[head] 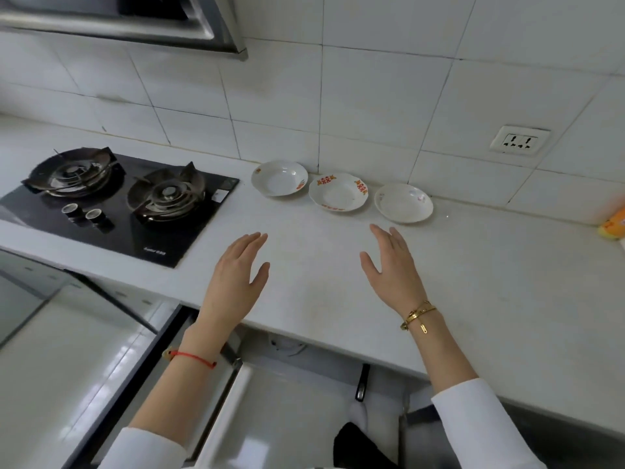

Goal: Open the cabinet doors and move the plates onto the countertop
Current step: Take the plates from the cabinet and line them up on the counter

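Three plates [338, 192] on countertop [473, 282]; two empty hands [235, 275].

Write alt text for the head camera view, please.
Two empty open hands, left hand and right hand, hover over a white countertop; three white patterned ceramic plates sit in a row near the tiled wall, beside a black glass gas hob.

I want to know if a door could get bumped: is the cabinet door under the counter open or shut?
Open: the cabinet door swings out from under the countertop edge below the left hand.
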